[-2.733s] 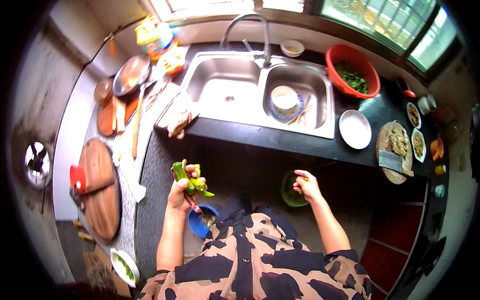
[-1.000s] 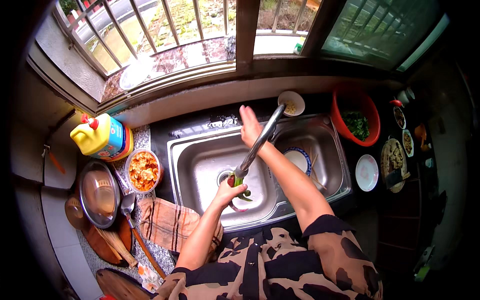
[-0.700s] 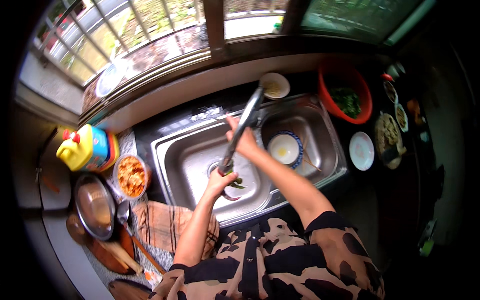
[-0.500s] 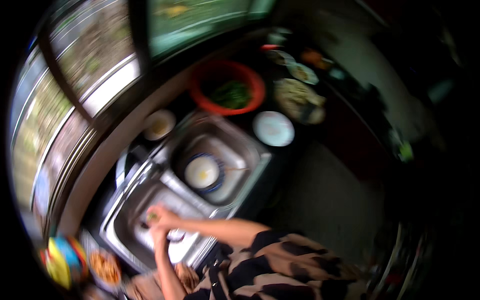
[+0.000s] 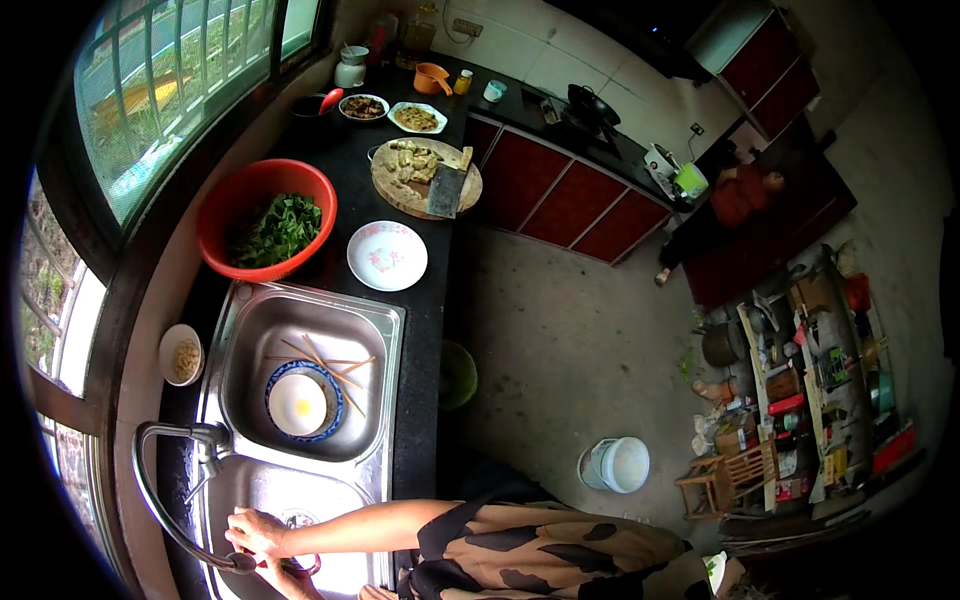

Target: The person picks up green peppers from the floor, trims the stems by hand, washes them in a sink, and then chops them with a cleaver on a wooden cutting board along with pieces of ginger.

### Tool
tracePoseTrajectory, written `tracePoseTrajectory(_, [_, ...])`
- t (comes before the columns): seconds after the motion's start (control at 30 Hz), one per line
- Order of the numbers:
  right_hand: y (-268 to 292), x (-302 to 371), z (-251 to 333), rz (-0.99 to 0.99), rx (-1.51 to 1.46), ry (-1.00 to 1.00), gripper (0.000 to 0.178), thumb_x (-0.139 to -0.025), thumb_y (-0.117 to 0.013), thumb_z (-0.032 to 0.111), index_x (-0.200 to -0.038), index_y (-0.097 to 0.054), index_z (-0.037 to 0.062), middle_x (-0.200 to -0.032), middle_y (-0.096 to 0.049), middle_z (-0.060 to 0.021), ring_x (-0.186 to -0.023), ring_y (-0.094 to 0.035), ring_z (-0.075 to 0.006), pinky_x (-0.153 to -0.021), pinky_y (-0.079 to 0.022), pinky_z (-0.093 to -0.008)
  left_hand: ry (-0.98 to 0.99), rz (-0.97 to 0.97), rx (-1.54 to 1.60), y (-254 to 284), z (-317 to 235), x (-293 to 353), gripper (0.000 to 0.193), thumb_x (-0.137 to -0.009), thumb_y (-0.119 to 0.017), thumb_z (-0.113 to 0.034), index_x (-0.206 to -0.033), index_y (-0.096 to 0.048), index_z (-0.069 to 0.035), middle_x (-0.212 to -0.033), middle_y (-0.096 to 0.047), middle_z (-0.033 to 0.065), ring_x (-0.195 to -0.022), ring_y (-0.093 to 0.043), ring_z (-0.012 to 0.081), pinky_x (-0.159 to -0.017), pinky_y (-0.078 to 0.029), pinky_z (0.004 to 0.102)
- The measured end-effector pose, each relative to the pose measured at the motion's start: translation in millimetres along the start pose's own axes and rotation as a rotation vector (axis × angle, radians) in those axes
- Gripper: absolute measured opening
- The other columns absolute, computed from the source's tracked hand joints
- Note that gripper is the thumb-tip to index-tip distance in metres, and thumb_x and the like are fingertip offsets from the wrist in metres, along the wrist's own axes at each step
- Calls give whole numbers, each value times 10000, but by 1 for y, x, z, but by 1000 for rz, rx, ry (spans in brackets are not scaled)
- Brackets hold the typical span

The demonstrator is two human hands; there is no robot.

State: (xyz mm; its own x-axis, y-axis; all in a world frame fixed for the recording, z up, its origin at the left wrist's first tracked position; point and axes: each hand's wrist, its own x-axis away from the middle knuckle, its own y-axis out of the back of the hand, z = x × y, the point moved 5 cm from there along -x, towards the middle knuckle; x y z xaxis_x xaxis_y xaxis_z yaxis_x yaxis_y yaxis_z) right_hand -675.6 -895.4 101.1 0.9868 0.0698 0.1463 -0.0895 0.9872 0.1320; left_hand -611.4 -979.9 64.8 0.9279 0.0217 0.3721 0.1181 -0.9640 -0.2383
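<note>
My right hand (image 5: 258,534) is over the near sink basin (image 5: 235,488), beside the faucet (image 5: 150,480) spout. Its fingers are curled closed, and what they hold is hidden. Just below it is my left hand (image 5: 280,577), close to the right one or touching it; its fingers are mostly covered. A dark red curved rim shows beside the hands, its kind unclear. In the far sink basin (image 5: 240,345), a white bowl (image 5: 298,405) with a yellow spot inside sits within a blue-rimmed dish (image 5: 333,408). Several chopsticks (image 5: 350,362) lie around it.
A red basin (image 5: 212,215) of leafy greens, a floral plate (image 5: 388,256) and a round chopping board (image 5: 400,200) with a cleaver (image 5: 446,190) stand on the counter. A small bowl (image 5: 170,345) sits by the window. A white bucket (image 5: 622,465) is on the floor; a person (image 5: 740,195) is far right.
My view has swung right and become sharp, so the counter, floor and shelves show. My hands stay together over the near basin, now lower in view and beside the faucet spout.
</note>
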Motion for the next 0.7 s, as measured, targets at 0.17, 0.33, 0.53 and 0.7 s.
tracePoseTrajectory(0.17, [-11,28,-12,-133,-67,99,139,-913,-452,197,-942,-462,62,-904,-412,-108,-850,-457,-272,-773,-383,-348,20,-14,-10,-16,-4,-21,563,-866,-522,-169,-1358,-265,-75,-1190,-448,129,-1043,-504,233,-857,-439,359])
tracePoseTrajectory(0.33, [-27,27,-36,-285,53,256,110,-840,-462,84,-940,-464,38,-967,-437,-112,-940,-464,-258,-826,-406,-326,29,-17,-9,-30,-8,-43,540,-871,-512,-173,-1348,-279,-71,-1183,-453,135,-1040,-508,242,-856,-442,363])
tracePoseTrajectory(0.53, [29,8,-37,-429,-258,-31,118,-855,-542,128,-910,-469,51,-769,-573,-123,-724,-595,-287,-634,-459,-376,33,-17,-26,-39,-9,-63,514,-876,-500,-178,-1335,-296,-65,-1175,-459,141,-1036,-513,253,-854,-446,369])
tracePoseTrajectory(0.7, [27,18,-27,-331,-256,-113,185,-854,-572,222,-872,-500,53,-733,-597,-131,-700,-618,-290,-611,-462,-373,33,-45,-15,-33,-9,-63,494,-881,-490,-182,-1325,-311,-60,-1168,-464,146,-1033,-517,262,-852,-449,373])
